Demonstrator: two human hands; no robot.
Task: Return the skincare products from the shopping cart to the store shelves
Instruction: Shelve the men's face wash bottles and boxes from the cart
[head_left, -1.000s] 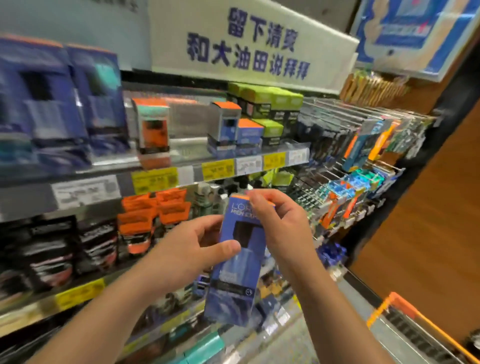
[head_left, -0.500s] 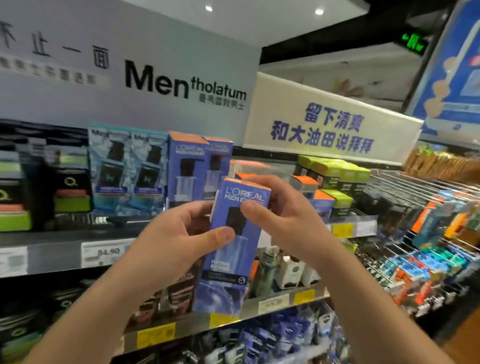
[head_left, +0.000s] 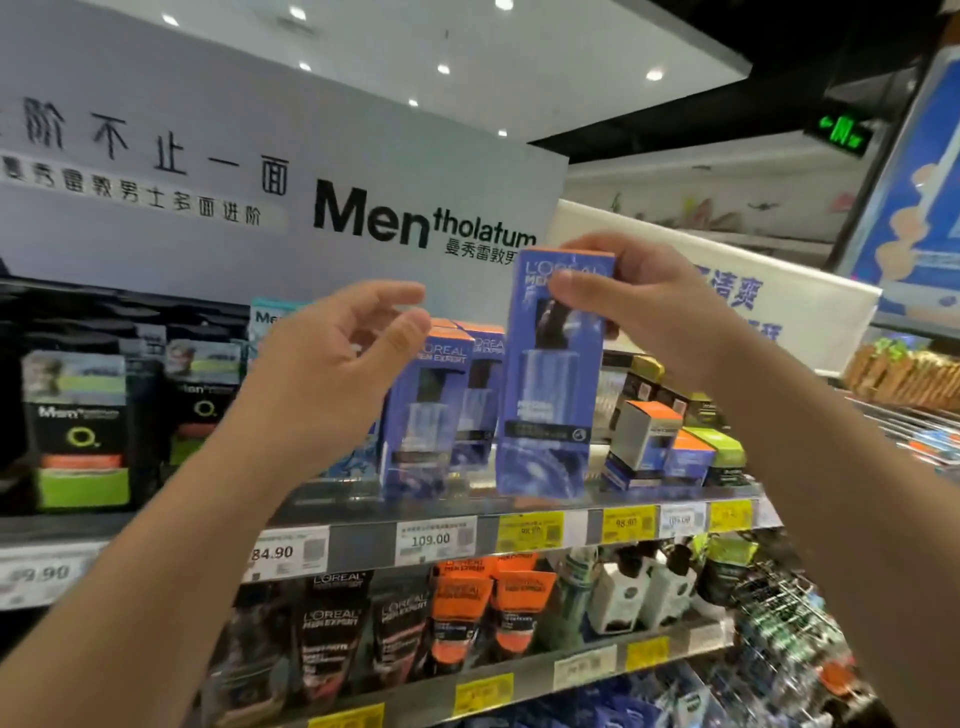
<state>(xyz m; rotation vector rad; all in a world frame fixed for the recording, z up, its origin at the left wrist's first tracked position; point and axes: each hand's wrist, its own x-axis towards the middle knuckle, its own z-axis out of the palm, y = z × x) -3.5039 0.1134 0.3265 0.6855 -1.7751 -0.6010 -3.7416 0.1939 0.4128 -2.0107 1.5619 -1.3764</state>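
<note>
We hold a tall blue cardboard box (head_left: 550, 374) with an orange top and a bottle picture. Our right hand (head_left: 639, 301) pinches its top, over the metal shelf (head_left: 363, 506). Our left hand (head_left: 332, 364) is off it, fingers loosely spread.

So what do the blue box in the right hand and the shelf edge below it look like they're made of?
Blue box: looks like printed paperboard with a glossy finish; crisp folded edges, flat faces, faint sheen. The right hand pinches it near the top without denting it.
Shelf edge: seems to be grey metal or plastic strip, smooth, carrying paper price tags; the blur leaves it open.
</note>
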